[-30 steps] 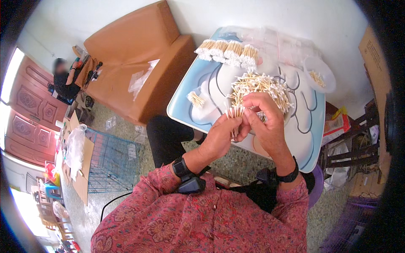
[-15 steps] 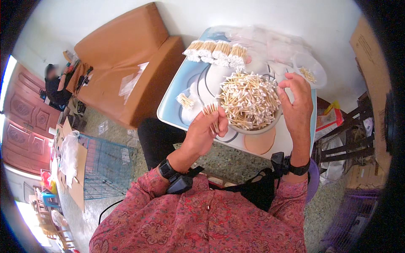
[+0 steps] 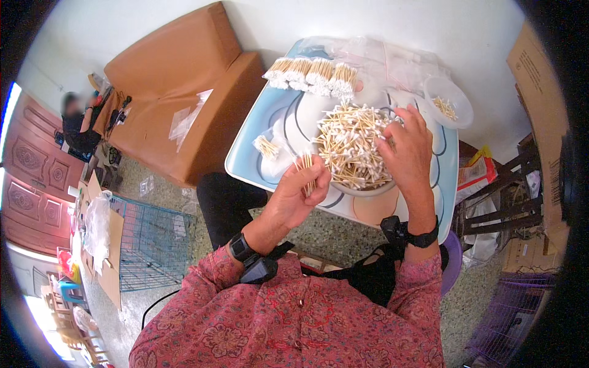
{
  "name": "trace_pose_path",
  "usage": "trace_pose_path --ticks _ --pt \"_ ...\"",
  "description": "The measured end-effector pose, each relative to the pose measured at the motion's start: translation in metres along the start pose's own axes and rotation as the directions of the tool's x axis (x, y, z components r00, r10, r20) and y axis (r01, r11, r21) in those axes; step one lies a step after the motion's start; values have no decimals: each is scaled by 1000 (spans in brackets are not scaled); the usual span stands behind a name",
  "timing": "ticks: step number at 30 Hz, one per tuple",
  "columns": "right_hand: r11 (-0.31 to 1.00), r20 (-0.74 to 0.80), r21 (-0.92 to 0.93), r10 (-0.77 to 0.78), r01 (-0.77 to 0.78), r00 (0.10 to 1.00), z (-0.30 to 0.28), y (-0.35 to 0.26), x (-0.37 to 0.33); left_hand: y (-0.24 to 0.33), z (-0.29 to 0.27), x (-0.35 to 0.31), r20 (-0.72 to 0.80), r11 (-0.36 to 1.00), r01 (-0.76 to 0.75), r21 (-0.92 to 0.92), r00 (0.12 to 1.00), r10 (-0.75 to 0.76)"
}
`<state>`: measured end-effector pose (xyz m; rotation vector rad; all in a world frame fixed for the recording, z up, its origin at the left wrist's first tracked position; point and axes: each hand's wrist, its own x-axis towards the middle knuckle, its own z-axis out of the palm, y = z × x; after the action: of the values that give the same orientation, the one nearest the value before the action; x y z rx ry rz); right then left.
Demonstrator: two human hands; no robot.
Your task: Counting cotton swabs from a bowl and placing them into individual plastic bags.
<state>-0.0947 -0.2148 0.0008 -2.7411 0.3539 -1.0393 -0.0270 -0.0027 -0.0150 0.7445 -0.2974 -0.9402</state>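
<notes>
The left hand is sitting in the middle of the frame, and its fingers are curling around a small bunch of cotton swabs, pinching them together so the sticks are pointing up. The right hand is lying just right of the middle, with its fingers spreading out flat on top of a big pile of cotton swabs. That pile is filling a round white bowl, and the bowl is resting on a light blue tray that is lying across the person's lap.

Along the top edge of the tray, a row of tied bundles is lying side by side. One little bundle in a clear bag is lying on the left part of the tray, near the left hand. In the upper right, a small white dish is holding a few more swabs. Clear plastic bags are lying at the top of the tray.

An orange-brown sofa is standing in the upper left, and a blue wire basket is sitting on the floor at the lower left.
</notes>
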Motion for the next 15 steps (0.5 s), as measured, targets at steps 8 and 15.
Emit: trace_pose_path --ticks 8,15 --pt "998 1 -58 19 -19 1000 -21 -1 0 -2 2 -4 -19 999 -33 -19 999 32" --pt "992 57 116 40 -47 998 -66 -2 -2 -2 8 -5 45 1000 17 -8 999 -16"
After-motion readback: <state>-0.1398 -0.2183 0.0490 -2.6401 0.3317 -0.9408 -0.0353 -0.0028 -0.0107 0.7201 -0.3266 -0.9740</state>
